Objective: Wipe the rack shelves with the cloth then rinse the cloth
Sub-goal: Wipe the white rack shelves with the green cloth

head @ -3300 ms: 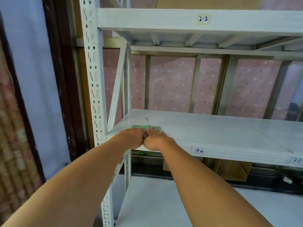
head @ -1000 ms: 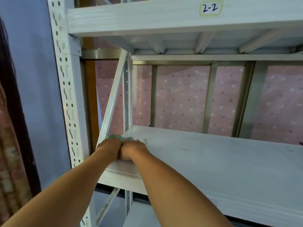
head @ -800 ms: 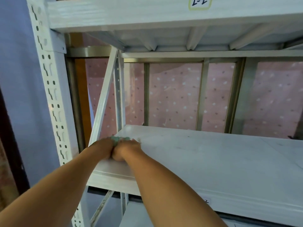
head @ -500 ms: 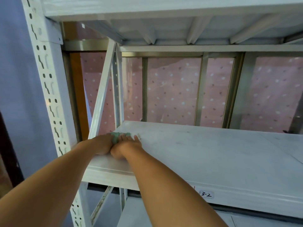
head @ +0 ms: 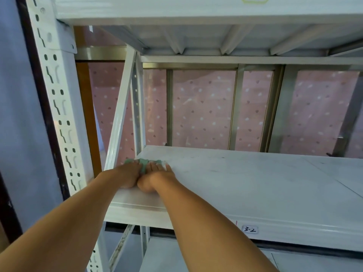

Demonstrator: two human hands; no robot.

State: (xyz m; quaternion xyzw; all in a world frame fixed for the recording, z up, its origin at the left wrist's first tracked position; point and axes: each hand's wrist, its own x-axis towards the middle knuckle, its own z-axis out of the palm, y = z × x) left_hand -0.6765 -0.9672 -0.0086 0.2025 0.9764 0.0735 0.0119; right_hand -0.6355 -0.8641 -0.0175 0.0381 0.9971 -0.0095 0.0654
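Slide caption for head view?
Left hand and right hand press a green cloth onto the rack shelf near its left end.

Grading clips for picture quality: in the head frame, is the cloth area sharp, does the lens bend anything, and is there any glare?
Head view: slightly soft throughout, though the 3-2 label is readable; the wide lens tilts and bows the perforated upright; light is diffuse, no harsh glare; the green cloth is mostly hidden under the left hand and right hand.

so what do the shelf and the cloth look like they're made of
Shelf: probably white-painted sheet metal, matte, dark scuffs, folded front lip. Cloth: soft green fabric, perhaps microfibre; it bunches under the left hand and right hand.
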